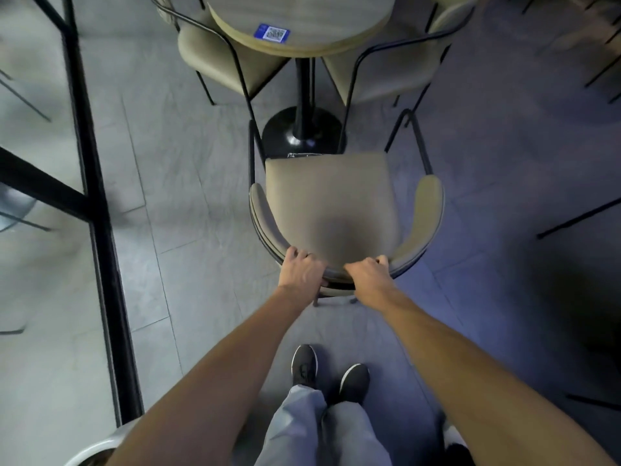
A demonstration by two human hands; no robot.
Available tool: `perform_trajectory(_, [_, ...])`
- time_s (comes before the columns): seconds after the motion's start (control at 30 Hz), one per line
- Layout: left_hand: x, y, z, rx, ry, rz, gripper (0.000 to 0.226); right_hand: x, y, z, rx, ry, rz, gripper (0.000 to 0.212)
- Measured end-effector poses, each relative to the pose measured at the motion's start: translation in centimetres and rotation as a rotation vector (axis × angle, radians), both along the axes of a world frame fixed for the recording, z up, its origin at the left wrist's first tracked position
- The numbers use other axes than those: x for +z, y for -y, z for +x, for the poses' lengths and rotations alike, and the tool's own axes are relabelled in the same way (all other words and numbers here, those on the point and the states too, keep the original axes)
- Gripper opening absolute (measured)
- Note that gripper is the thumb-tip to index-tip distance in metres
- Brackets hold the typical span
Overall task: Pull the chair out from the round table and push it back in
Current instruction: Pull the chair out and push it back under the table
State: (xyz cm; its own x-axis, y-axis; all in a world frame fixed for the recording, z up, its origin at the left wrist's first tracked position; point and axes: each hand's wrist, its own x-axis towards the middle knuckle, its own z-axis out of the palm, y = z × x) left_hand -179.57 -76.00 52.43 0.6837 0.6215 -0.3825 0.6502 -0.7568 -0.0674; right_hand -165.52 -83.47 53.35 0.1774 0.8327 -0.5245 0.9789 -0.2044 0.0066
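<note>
A beige padded chair with a black metal frame and curved backrest stands in front of me, its seat facing the round wooden table. The seat's front edge lies near the table's black pedestal base, outside the tabletop's rim. My left hand grips the top of the backrest on its left part, fingers curled over the edge. My right hand grips the same backrest a little to the right. Both arms are stretched out forward.
Two more beige chairs are tucked at the table's left and right. A black metal partition frame runs down the left. Dark chair legs show at the right. My feet stand on grey floor behind the chair.
</note>
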Motion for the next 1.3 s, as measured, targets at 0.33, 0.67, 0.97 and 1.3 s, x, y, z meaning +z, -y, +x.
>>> perform_trajectory(0.33, [-0.5, -4.0, -2.1, 0.098, 0.067, -0.016, 0.031, 0.2, -5.1, -0.9, 0.074, -0.041, 0.067, 0.035])
perform_trajectory(0.67, [-1.7, -10.2, -3.2, 0.035, 0.096, -0.021, 0.035, -0.2, -10.7, -1.5, 0.036, -0.02, 0.152, 0.034])
perform_trajectory(0.97, [-0.7, -18.5, -3.9, 0.024, 0.012, -0.02, 0.035, -0.3, -17.7, -1.5, 0.076, -0.067, 0.158, 0.031])
perform_trajectory(1.3, [-0.2, -23.9, -4.6, -0.04, -0.061, -0.012, 0.044, -1.0, -21.8, 1.7, 0.151, 0.074, 0.159, 0.058])
